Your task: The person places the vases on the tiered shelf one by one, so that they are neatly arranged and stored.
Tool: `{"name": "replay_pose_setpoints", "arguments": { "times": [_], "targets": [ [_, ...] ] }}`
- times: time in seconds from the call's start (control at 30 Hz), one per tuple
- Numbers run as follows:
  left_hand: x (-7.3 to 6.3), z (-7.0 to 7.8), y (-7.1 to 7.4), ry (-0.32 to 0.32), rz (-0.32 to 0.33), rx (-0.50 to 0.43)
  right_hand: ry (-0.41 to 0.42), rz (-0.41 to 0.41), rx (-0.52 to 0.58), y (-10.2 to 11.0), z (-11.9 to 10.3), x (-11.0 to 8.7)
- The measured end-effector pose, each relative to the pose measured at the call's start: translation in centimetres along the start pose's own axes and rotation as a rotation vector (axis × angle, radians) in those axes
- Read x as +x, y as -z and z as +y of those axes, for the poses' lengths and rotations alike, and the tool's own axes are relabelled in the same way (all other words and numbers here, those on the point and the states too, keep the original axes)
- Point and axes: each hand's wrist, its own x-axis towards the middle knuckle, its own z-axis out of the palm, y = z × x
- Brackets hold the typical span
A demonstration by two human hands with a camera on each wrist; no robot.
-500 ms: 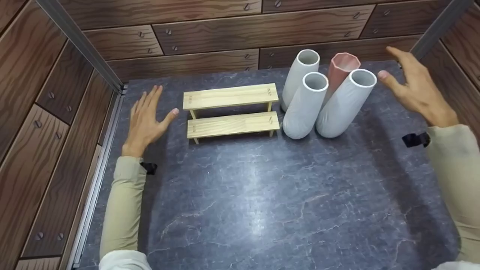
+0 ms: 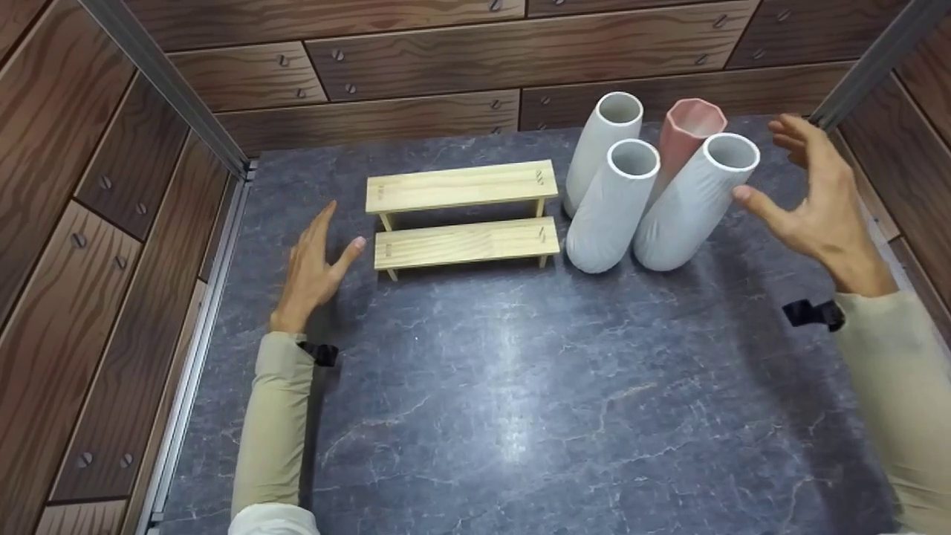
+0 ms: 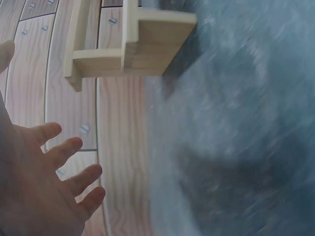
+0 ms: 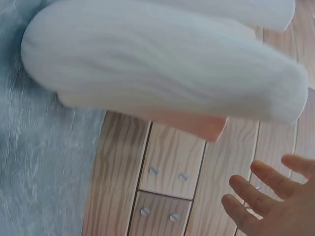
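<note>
A pale wooden two-step rack [image 2: 464,245] stands left of a cluster of tall vases. In that cluster are a white vase at the front [image 2: 609,215], another at the back left [image 2: 598,163], a third on the right [image 2: 687,212], and a pink faceted vase [image 2: 677,145] partly hidden behind them. My left hand [image 2: 308,275] hovers beside the rack's left end, fingers spread and holding nothing. Near the rim of the right white vase, my right hand [image 2: 825,208] is held with its fingers loosely extended; the right wrist view shows a gap between fingers and vase [image 4: 162,64].
The dark marbled tabletop [image 2: 461,386] stretches in front of the rack and vases. Wood-patterned walls [image 2: 416,67] enclose it at the back and sides, with metal posts [image 2: 163,82] at the corners.
My left hand has moved nearer to me and slightly right, closer to the rack. My right hand has come down and left toward the right white vase. Rack and vases stand as before.
</note>
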Motion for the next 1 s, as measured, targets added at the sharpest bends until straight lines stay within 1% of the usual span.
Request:
{"name": "replay_pose_setpoints", "arguments": {
  "times": [0.07, 0.2, 0.37, 0.53, 0.6, 0.7, 0.8, 0.93, 1.0],
  "targets": [
    [-0.4, -0.2, -0.6, 0.017, -0.006, -0.038, -0.002, 0.012, 0.005, -0.4, -0.3, -0.4],
    [-0.8, -0.4, -2.0, 0.029, -0.010, -0.142, -0.022, 0.015, 0.023, -1.3, -0.5, -1.0],
    [-1.1, -0.2, -3.8, 0.053, -0.034, -0.266, -0.056, 0.026, 0.055, -2.4, 0.2, -1.9],
    [-1.2, -0.1, -5.2, 0.056, -0.049, -0.413, -0.074, 0.032, 0.070, -3.5, 0.9, -2.8],
    [-1.3, -0.1, -5.5, 0.061, -0.048, -0.476, -0.069, 0.039, 0.078, -3.9, 0.3, -3.0],
    [-1.3, -0.1, -5.9, 0.088, -0.049, -0.545, -0.069, 0.050, 0.096, -4.4, -1.0, -3.4],
    [-1.2, -0.2, -6.2, 0.112, -0.042, -0.596, -0.078, 0.058, 0.109, -4.9, -0.1, -3.7],
    [-1.1, -0.4, -6.6, 0.145, -0.040, -0.657, -0.094, 0.055, 0.122, -5.9, 2.8, -4.0],
    [-1.1, -0.5, -6.8, 0.159, -0.037, -0.691, -0.103, 0.048, 0.127, -6.3, 3.3, -4.2]
  ]
}}
